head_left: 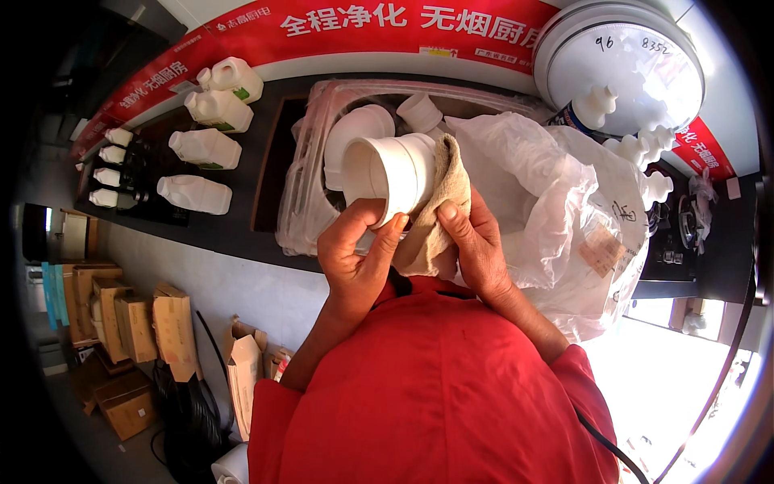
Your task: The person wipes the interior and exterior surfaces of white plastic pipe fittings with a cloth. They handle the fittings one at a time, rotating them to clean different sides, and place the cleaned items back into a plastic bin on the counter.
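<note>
A white plastic pipe fitting (407, 165), short and wide with a flared open end facing left, is held up in front of my chest. My left hand (355, 246) pinches its lower rim between thumb and fingers. A tan cloth (435, 234) lies against the fitting's right side, and my right hand (480, 246) grips this cloth and presses it there. Just beyond are more white pipe fittings, a large elbow-like one (367, 123) and a smaller one (419, 111), lying in a sink-like basin wrapped in clear plastic (294, 206).
Several white jugs (205, 149) and small white-capped bottles (113, 155) stand on the dark counter (242, 234) at left. A large white plastic sack (556, 202) covers the right side. Beyond it are a round white lid-like disc (621, 73) and white-topped bottles (597, 109). Cardboard boxes (173, 331) stand lower left.
</note>
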`<state>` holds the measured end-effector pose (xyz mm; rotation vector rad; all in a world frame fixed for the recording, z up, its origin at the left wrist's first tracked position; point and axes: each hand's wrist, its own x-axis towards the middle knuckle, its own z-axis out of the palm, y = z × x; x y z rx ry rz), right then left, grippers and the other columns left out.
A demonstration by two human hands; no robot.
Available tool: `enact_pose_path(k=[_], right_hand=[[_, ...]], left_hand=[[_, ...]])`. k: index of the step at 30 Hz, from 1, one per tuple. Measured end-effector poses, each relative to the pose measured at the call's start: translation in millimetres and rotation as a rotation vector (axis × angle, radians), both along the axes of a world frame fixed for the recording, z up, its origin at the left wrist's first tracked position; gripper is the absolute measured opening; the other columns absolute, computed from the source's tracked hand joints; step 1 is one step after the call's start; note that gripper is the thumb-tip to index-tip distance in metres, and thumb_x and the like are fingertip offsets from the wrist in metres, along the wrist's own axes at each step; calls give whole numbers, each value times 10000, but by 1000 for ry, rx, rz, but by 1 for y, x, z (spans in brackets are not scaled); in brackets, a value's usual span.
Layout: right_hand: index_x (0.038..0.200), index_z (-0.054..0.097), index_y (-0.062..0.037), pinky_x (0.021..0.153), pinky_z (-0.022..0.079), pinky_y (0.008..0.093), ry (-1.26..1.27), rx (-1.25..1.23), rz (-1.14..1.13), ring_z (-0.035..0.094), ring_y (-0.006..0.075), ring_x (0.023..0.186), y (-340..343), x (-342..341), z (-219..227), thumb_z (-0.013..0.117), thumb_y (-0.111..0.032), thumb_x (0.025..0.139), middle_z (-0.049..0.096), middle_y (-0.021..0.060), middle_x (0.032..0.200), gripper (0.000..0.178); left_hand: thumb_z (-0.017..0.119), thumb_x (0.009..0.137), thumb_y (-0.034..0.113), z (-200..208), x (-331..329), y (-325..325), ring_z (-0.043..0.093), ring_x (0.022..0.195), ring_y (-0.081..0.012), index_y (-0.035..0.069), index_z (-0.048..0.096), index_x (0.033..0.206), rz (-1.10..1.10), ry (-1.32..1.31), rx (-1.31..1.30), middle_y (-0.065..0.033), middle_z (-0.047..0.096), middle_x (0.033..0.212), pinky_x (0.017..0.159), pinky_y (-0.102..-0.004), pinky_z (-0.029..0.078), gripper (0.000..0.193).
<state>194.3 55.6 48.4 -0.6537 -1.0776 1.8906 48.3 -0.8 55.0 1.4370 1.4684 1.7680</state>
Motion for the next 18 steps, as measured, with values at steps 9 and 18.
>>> enact_pose_path(k=[9, 18], right_hand=[[1340, 434, 8, 957, 400, 311, -291, 277, -125, 509, 194, 1096, 9, 5, 0, 497, -291, 982, 538, 113, 1197, 470], [1376, 438, -41, 910, 397, 400, -554, 960, -257, 471, 353, 960, 12, 8, -8, 577, -258, 910, 479, 194, 1085, 533]], left_hand=[[710, 747, 89, 4, -14, 5, 610, 629, -206, 10, 640, 786, -133, 370, 75, -82, 635, 725, 577, -292, 438, 112], [664, 800, 54, 11, -21, 2, 530, 598, -117, -26, 617, 797, -256, 248, -58, -52, 574, 691, 538, -246, 399, 93]])
